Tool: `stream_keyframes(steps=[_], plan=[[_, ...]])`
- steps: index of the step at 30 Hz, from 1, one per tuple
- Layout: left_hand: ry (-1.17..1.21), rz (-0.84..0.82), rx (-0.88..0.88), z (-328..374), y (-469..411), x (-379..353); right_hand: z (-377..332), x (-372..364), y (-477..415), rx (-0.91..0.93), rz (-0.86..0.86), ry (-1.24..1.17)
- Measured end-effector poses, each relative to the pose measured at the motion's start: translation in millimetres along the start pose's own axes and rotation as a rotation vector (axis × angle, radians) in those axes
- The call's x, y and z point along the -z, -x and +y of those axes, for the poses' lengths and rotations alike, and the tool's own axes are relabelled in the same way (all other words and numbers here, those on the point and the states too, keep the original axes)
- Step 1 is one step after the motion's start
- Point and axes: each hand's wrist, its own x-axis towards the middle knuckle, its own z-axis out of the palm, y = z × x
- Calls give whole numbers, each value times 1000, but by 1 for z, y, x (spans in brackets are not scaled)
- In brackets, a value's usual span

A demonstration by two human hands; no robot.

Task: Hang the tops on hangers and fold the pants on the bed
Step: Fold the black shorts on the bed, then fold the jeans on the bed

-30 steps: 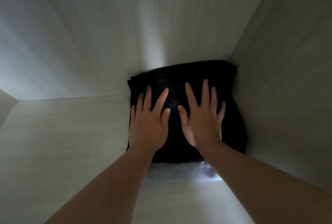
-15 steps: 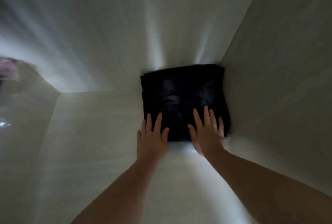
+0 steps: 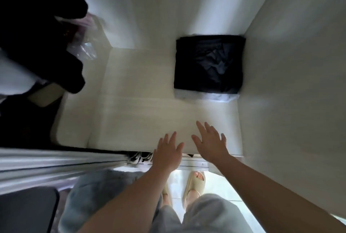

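Folded black pants (image 3: 208, 64) sit in the upper right of the frame, pushed into the back corner of a pale wardrobe shelf (image 3: 140, 101), right against the side wall (image 3: 290, 83), w/ a lighter folded garment (image 3: 204, 97) showing under the near edge. 1 s ago both palms pressed flat on the stack; 0.5 s ago they had slid to its near edge. Now the left hand (image 3: 167, 153) and right hand (image 3: 210, 144) are well apart from it at lower centre, over the shelf's front lip, fingers straight and spread, gripping nothing. Dark clothes (image 3: 37, 27) hang at upper left; a sandalled foot (image 3: 194, 182) shows at bottom. Read: this pair looks stowed, 2 hands free for the next item.
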Motion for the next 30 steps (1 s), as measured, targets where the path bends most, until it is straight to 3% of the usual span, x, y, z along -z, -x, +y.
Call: stream_keyframes(steps=[7,15,23,30], plan=[[109,122,-3,-15,73,0,-2,13,54,108,27,-49],[410,340,46,-10,175,11,-9,32,121,501,10,-91],[804,610,324,-10,294,-57,-31,12,182,805,-294,-222],[1058,850,665,-29,383,-133,-54,-33,236,1016,-539,-65]])
